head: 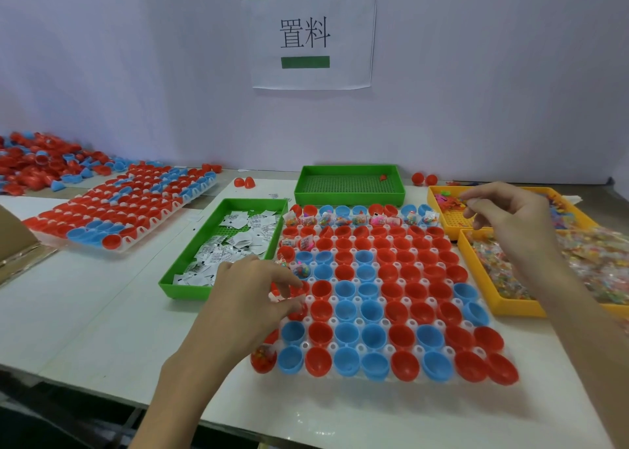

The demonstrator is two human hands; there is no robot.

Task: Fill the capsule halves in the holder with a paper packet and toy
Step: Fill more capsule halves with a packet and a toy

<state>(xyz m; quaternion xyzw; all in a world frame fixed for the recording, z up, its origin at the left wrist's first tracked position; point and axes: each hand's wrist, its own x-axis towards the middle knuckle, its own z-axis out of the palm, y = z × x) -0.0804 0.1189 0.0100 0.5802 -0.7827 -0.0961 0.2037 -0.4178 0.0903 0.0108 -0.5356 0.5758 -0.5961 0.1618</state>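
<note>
The holder (358,322), a clear, roughly square tray with no clear long side, lies flat on the bench (102,295) between the hands. Its rows run away from the person. The red and blue capsule halves (345,290) in it sit mouth up, and those in the row farthest from the hands are already stuffed.

The left hand (245,298) hangs over the holder's left edge, fingers curled, and seems to pinch a small white paper packet (276,297) above a red half. The right hand (507,217) hovers beyond the holder's right side over a yellow tray (434,207) of toys (449,201). Its fingers are bent, but I cannot tell whether they grip anything.

Just beyond the left hand a green tray (190,290) holds loose packets (238,241). Its long side runs away from the person. Under the right forearm is a second yellow tray (483,278). Far to the left lies another filled holder (126,207). A pale wall (476,74) with a paper sign (313,33) backs the white bench.
</note>
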